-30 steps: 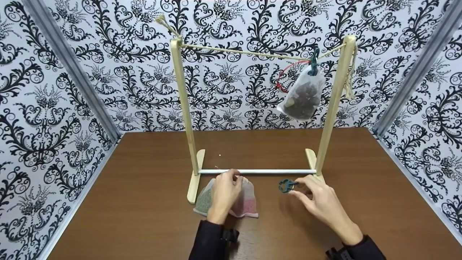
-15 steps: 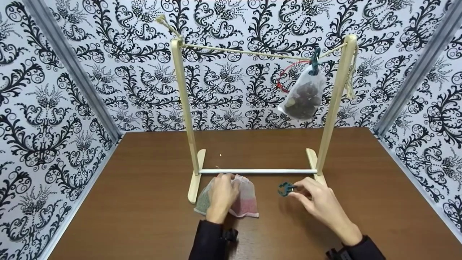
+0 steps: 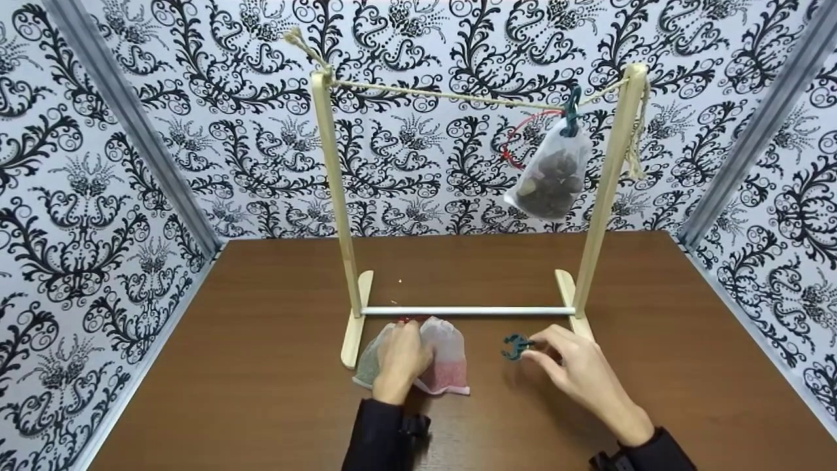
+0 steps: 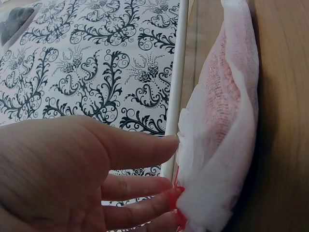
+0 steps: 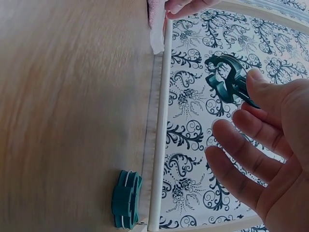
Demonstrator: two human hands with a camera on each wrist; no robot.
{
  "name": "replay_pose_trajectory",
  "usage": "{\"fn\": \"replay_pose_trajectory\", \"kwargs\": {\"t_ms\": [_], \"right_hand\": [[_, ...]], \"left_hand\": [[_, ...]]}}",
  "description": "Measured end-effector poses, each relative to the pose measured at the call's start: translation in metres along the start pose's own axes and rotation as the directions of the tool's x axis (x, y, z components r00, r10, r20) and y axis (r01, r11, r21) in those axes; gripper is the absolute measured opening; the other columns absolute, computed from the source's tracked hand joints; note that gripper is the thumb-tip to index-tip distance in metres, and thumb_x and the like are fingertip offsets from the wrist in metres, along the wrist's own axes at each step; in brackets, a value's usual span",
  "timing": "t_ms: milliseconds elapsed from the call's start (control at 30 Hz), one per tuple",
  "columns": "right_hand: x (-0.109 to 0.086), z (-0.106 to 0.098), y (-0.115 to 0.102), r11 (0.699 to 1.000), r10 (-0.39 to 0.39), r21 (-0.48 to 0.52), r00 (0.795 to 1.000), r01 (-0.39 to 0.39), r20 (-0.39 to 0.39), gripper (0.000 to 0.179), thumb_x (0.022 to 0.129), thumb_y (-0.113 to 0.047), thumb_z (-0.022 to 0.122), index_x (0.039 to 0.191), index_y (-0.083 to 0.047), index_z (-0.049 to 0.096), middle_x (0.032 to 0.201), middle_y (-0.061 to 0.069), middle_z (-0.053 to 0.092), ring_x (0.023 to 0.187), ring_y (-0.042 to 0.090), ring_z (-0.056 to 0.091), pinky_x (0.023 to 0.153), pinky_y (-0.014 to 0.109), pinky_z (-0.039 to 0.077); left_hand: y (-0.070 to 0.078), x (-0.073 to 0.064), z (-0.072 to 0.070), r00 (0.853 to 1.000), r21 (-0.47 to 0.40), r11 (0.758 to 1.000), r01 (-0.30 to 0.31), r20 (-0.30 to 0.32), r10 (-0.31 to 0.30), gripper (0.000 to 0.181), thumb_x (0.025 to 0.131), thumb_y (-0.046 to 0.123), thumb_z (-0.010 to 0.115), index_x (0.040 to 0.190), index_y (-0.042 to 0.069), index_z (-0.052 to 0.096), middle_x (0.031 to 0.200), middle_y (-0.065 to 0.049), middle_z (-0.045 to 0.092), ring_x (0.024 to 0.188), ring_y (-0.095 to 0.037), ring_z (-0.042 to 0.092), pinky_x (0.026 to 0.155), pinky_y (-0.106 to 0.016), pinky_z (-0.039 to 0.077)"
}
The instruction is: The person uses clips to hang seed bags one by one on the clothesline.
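The pinched clip (image 5: 236, 87) is above the table (image 3: 274, 366) in the right hand (image 3: 579, 366), at its thumb and forefinger; a second ago its ring looked closed, and now it gapes toward the left hand (image 3: 400, 360). The left fingertips have drawn back a little, baring a red string (image 4: 179, 191) just beyond them that was out of sight before.

The right arm reaches in from the near edge, the hand turned inward, thumb and forefinger pinching, the other fingers loosely apart; the left arm reaches straight forward, back of the hand upward, fingers extended and touching the string, thumb set apart from them at the edge of the pink bag (image 3: 450, 373).

That bag lies right of the left hand, the green bag (image 3: 368, 360) left of it and partly under it; the hanging bag (image 3: 552, 180) makes three, well beyond both hands, fixed to the rope (image 3: 444, 96) by the hanging clip (image 3: 571, 118); with the spare clip (image 5: 124, 199) on the table near the right hand, clips also number three; one wooden stand (image 3: 337, 196), two posts, rises beyond the hands.
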State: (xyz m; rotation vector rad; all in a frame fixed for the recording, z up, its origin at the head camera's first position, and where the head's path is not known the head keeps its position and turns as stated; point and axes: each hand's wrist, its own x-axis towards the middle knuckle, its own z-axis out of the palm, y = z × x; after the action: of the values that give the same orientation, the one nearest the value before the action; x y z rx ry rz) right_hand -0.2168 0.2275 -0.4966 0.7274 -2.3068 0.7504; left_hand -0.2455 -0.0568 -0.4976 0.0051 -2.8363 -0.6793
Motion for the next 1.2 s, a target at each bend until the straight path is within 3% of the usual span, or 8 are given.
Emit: {"fn": "replay_pose_trajectory", "kwargs": {"t_ms": [133, 333, 400, 533, 633, 733, 967, 1200], "right_hand": [[0.0, 0.0, 0.0, 1.0, 0.002, -0.012, 1.0, -0.002, -0.004, 0.02, 0.08, -0.014, 0.087, 0.095, -0.018, 0.074, 0.083, -0.015, 0.065, 0.07, -0.009, 0.052, 0.062, 0.008, 0.04], [0.0, 0.001, -0.001, 1.0, 0.001, 0.006, 1.0, -0.001, 0.03, 0.017, 0.083, -0.014, 0.085, 0.096, -0.017, 0.075, 0.085, -0.011, 0.068, 0.071, -0.009, 0.052, 0.061, 0.008, 0.04], [0.0, 0.001, -0.001, 1.0, 0.0, 0.01, 0.999, -0.001, 0.045, 0.016, 0.084, -0.015, 0.084, 0.097, -0.018, 0.075, 0.086, -0.01, 0.069, 0.071, -0.009, 0.051, 0.061, 0.009, 0.04], [0.0, 0.002, 0.0, 1.0, -0.021, 0.004, 0.999, 0.02, 0.045, 0.015, 0.085, -0.014, 0.083, 0.098, -0.017, 0.076, 0.088, -0.011, 0.071, 0.072, -0.008, 0.052, 0.062, 0.009, 0.04], [0.0, 0.003, 0.001, 0.999, -0.047, -0.002, 0.998, 0.047, 0.031, 0.016, 0.084, -0.012, 0.083, 0.098, -0.016, 0.076, 0.088, -0.011, 0.072, 0.071, -0.008, 0.052, 0.061, 0.008, 0.039], [-0.001, 0.004, 0.002, 0.998, -0.066, -0.003, 0.998, 0.066, 0.019, 0.016, 0.083, -0.009, 0.083, 0.097, -0.015, 0.076, 0.088, -0.011, 0.072, 0.07, -0.009, 0.051, 0.06, 0.008, 0.039], [-0.001, 0.006, 0.003, 0.997, -0.07, 0.016, 0.998, 0.07, -0.002, 0.017, 0.083, -0.004, 0.082, 0.097, -0.013, 0.076, 0.088, -0.01, 0.072, 0.069, -0.008, 0.053, 0.059, 0.007, 0.04], [-0.001, 0.006, 0.005, 0.998, -0.055, -0.005, 0.998, 0.055, 0.008, 0.017, 0.084, -0.005, 0.082, 0.099, -0.011, 0.077, 0.088, -0.007, 0.072, 0.071, -0.007, 0.056, 0.061, 0.008, 0.041]], "left_hand": [[-0.001, 0.0, 0.001, 0.999, -0.009, 1.0, 0.012, 0.047, -0.012, 0.036, 0.082, 0.022, 0.078, 0.11, 0.0, 0.071, 0.112, -0.022, 0.071, 0.108, -0.043, 0.066, 0.089, -0.055, 0.056], [-0.002, 0.0, 0.004, 0.996, -0.029, 0.999, 0.033, 0.086, -0.031, 0.039, 0.085, 0.025, 0.077, 0.115, 0.0, 0.07, 0.122, -0.026, 0.066, 0.118, -0.045, 0.06, 0.089, -0.06, 0.055], [-0.002, -0.001, 0.005, 0.995, -0.029, 0.999, 0.039, 0.088, -0.037, 0.037, 0.085, 0.026, 0.078, 0.11, 0.0, 0.071, 0.122, -0.026, 0.065, 0.118, -0.045, 0.059, 0.089, -0.06, 0.055], [-0.002, -0.001, 0.005, 0.994, -0.026, 0.999, 0.047, 0.098, -0.044, 0.024, 0.083, 0.025, 0.08, 0.084, 0.003, 0.073, 0.12, -0.025, 0.065, 0.113, -0.044, 0.06, 0.087, -0.057, 0.055], [-0.002, -0.001, 0.005, 0.993, -0.017, 0.999, 0.043, 0.11, -0.041, 0.024, 0.081, 0.024, 0.083, 0.067, 0.008, 0.072, 0.12, -0.025, 0.066, 0.111, -0.043, 0.06, 0.085, -0.056, 0.055], [-0.002, -0.002, 0.005, 0.994, -0.014, 1.0, 0.026, 0.106, -0.024, 0.023, 0.078, 0.021, 0.085, 0.062, 0.01, 0.072, 0.118, -0.025, 0.065, 0.109, -0.043, 0.06, 0.083, -0.055, 0.056], [-0.001, -0.003, 0.008, 0.997, -0.067, 0.996, -0.052, 0.046, 0.055, 0.023, 0.073, 0.009, 0.072, 0.051, 0.01, 0.065, 0.105, -0.022, 0.057, 0.101, -0.04, 0.053, 0.077, -0.052, 0.053], [-0.001, 0.0, 0.014, 0.989, -0.081, 0.987, -0.137, -0.072, 0.131, 0.014, 0.074, 0.014, 0.075, 0.062, 0.011, 0.069, 0.105, -0.02, 0.06, 0.096, -0.038, 0.052, 0.083, -0.048, 0.047]]}}
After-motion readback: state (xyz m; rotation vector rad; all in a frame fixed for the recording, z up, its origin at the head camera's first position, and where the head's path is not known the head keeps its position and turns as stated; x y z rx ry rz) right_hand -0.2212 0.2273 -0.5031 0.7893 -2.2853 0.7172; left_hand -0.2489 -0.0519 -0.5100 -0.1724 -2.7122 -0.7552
